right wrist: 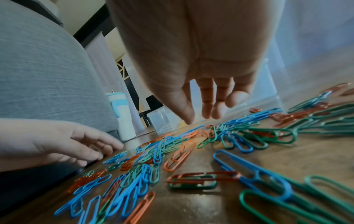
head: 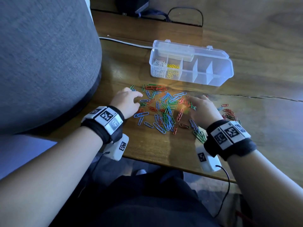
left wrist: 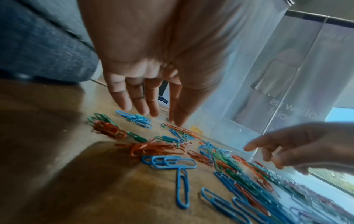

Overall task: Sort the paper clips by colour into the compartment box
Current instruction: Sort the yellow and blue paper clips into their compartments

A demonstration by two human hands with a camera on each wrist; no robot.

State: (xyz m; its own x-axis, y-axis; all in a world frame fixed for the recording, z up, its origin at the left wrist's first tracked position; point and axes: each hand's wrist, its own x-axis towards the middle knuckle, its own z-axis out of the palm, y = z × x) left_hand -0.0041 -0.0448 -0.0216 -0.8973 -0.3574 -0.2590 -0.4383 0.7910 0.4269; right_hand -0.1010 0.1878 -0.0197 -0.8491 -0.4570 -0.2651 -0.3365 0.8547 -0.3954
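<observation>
The loose paper clips (head: 164, 110) lie scattered in blue, green and red across the near middle of the wooden worktop (head: 254, 128), thickest between the 2 hands, with a smaller red and green cluster (head: 229, 114) off to the right of the right hand. Behind the pile stands the clear compartment box (head: 216, 74) with its lid (head: 188, 49) tipped open at the back. Its leftmost compartment holds white clips (head: 158, 68) and the next one holds yellow clips (head: 173, 69); the compartments further right look bare (though the clear plastic makes that hard to judge).

The left hand (head: 127, 102) is at the left edge of the pile, its grip apart: the fingers (left wrist: 138, 104) reach straight down towards the worktop, their tips just above a few blue clips, holding nothing. The right hand (head: 203, 109) hovers over the right side of the pile, its grip likewise apart, the fingers (right wrist: 206, 106) extended downward with the thumb tip close to the clips.

A grey upholstered seat (head: 45, 63) borders the worktop on the left, and a white cable (head: 124, 42) runs behind the box.
</observation>
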